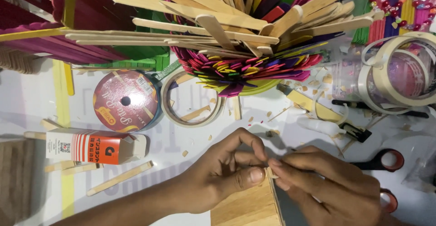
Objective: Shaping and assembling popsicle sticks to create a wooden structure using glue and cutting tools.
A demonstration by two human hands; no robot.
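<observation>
My left hand (222, 171) grips the top edge of a flat panel of glued wooden sticks (245, 205) at the bottom centre, thumb pressed on its face. My right hand (327, 183) meets it from the right, fingertips pinching a thin wooden stick (271, 173) at the panel's upper right corner. The two hands touch at that corner. Much of the panel lies hidden under my hands and runs out of the frame.
A big holder of plain and coloured craft sticks (245, 35) fills the top centre. Around it lie a red ribbon spool (126, 101), a tape ring (193, 101), an orange and white box (93, 146), tape rolls (399, 71), red-handled scissors (386, 162), a utility knife (313, 108), loose sticks and chips.
</observation>
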